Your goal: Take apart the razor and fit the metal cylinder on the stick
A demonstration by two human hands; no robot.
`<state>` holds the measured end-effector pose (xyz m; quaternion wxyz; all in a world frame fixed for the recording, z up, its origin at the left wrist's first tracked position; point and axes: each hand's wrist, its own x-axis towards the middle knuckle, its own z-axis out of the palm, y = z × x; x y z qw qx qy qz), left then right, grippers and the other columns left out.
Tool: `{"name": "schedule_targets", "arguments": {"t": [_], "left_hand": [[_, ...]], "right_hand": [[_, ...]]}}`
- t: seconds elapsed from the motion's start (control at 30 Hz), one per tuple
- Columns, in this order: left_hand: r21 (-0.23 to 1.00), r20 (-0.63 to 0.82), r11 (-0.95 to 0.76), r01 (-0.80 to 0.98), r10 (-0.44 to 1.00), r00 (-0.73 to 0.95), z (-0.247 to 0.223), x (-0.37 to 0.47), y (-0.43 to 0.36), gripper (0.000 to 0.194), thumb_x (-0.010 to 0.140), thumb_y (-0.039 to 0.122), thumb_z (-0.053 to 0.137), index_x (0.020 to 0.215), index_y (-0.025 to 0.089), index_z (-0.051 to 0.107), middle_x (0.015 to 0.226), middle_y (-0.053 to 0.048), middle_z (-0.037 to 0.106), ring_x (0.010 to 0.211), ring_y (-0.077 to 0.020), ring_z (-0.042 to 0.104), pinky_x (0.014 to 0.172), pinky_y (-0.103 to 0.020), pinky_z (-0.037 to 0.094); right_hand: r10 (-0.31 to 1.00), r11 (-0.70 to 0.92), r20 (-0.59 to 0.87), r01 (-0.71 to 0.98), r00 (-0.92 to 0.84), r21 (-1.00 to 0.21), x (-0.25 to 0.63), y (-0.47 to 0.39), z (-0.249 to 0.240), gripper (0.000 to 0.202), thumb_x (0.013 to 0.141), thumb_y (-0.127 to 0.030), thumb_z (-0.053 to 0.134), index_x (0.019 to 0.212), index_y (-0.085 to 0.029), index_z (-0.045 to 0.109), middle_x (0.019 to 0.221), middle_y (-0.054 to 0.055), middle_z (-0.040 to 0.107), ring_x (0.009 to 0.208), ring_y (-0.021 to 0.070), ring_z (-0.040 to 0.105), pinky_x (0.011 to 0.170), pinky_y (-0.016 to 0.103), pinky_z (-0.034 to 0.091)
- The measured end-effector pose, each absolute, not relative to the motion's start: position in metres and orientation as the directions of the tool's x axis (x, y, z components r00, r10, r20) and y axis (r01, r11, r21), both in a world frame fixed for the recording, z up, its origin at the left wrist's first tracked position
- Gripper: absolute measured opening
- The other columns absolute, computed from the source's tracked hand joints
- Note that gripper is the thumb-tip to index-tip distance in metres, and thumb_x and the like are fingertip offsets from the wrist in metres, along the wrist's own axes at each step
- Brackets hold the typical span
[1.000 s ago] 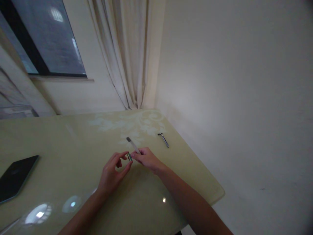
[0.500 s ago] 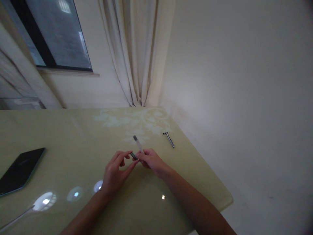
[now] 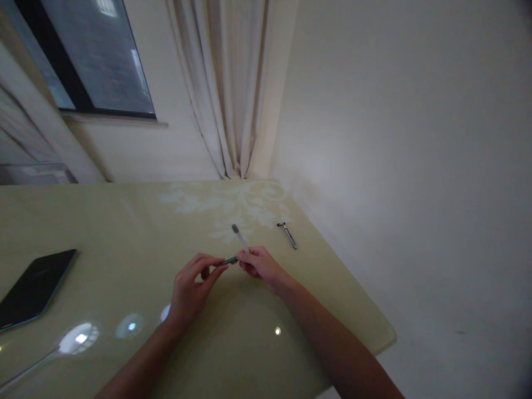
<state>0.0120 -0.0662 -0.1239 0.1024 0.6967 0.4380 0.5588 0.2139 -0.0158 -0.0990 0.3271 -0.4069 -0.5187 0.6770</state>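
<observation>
My left hand (image 3: pixel 194 282) pinches one end of a small, slim dark green piece (image 3: pixel 229 260) between thumb and fingers; its exact kind is too small to tell. The piece's other end meets the fingertips of my right hand (image 3: pixel 261 266). Closed in that right hand is a slim whitish stick with a dark grey end (image 3: pixel 240 237), which points up and away to the left. Its lower part is hidden by the fingers. Both hands are just above the table. Beyond my right hand a razor (image 3: pixel 288 235) lies on the tabletop.
The glossy yellow-green table (image 3: pixel 124 233) has its right edge along a pale wall (image 3: pixel 394 166). At the left lies a dark tablet-like device (image 3: pixel 39 285). A thin pale cable or rod (image 3: pixel 31 367) and light reflections show at the lower left. Curtains (image 3: pixel 233 100) hang behind.
The dark green piece has turned from slanting to nearly level, stretching between my hands. My left hand has shifted slightly left, my right hand slightly right and up with the whitish stick.
</observation>
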Motion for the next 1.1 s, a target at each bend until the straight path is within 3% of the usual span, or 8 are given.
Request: {"name": "schedule_targets", "arguments": {"t": [0.17, 0.43, 0.57, 0.7, 0.9, 1.1], "left_hand": [[0.573, 0.741, -0.617, 0.54, 0.672, -0.019, -0.122, 0.014, -0.068, 0.009, 0.091, 0.022, 0.079, 0.101, 0.023, 0.078, 0.082, 0.002, 0.067, 0.061, -0.0094, 0.055, 0.06, -0.022, 0.048], [0.526, 0.77, -0.646, 0.554, 0.637, 0.012, -0.119, 0.02, -0.072, 0.008, 0.092, 0.018, 0.077, 0.1, 0.021, 0.076, 0.084, 0.001, 0.068, 0.06, -0.0088, 0.054, 0.058, -0.021, 0.048], [0.535, 0.769, -0.648, 0.542, 0.639, 0.005, -0.12, 0.022, -0.073, 0.008, 0.092, 0.018, 0.077, 0.099, 0.021, 0.076, 0.083, 0.001, 0.067, 0.06, -0.0087, 0.054, 0.058, -0.021, 0.048], [0.605, 0.71, -0.625, 0.493, 0.704, 0.021, -0.121, 0.02, -0.073, 0.01, 0.092, 0.023, 0.078, 0.101, 0.022, 0.076, 0.085, 0.0, 0.067, 0.062, -0.0093, 0.055, 0.061, -0.022, 0.049], [0.805, 0.487, -0.504, 0.314, 0.863, 0.136, -0.119, 0.011, -0.067, 0.04, 0.091, 0.034, 0.079, 0.129, 0.027, 0.072, 0.098, -0.003, 0.069, 0.065, -0.0104, 0.058, 0.065, -0.025, 0.053], [0.876, 0.383, -0.424, 0.23, 0.901, 0.203, -0.12, 0.008, -0.066, 0.035, 0.089, 0.035, 0.08, 0.122, 0.028, 0.077, 0.089, -0.001, 0.066, 0.069, -0.0127, 0.059, 0.065, -0.025, 0.05]], "right_hand": [[0.868, -0.243, -0.205, -0.027, -0.453, -0.97, 0.212, -0.017, -0.1, 0.027, 0.08, -0.041, 0.074, 0.084, -0.015, 0.075, 0.061, -0.006, 0.052, 0.046, 0.0049, 0.03, 0.048, 0.027, 0.013], [0.89, -0.277, -0.206, -0.124, -0.407, -0.953, 0.207, -0.018, -0.102, 0.031, 0.072, -0.043, 0.082, 0.081, -0.016, 0.071, 0.061, -0.006, 0.053, 0.046, 0.0052, 0.032, 0.047, 0.027, 0.013], [0.892, -0.298, -0.204, -0.186, -0.403, -0.936, 0.205, -0.019, -0.104, 0.032, 0.069, -0.042, 0.083, 0.08, -0.016, 0.069, 0.056, -0.009, 0.046, 0.046, 0.005, 0.028, 0.048, 0.027, 0.011], [0.895, -0.302, -0.207, -0.198, -0.394, -0.932, 0.205, -0.019, -0.104, 0.03, 0.068, -0.041, 0.082, 0.078, -0.017, 0.066, 0.053, -0.011, 0.042, 0.046, 0.0049, 0.024, 0.048, 0.028, 0.01], [0.872, -0.276, -0.2, -0.112, -0.447, -0.955, 0.211, -0.021, -0.096, 0.024, 0.069, -0.038, 0.077, 0.076, -0.018, 0.065, 0.05, -0.011, 0.04, 0.045, 0.0063, 0.026, 0.048, 0.028, 0.011], [0.829, -0.289, -0.179, -0.132, -0.529, -0.948, 0.211, -0.024, -0.092, 0.028, 0.071, -0.04, 0.08, 0.074, -0.017, 0.065, 0.053, -0.011, 0.037, 0.047, 0.0057, 0.024, 0.048, 0.027, 0.011]]}}
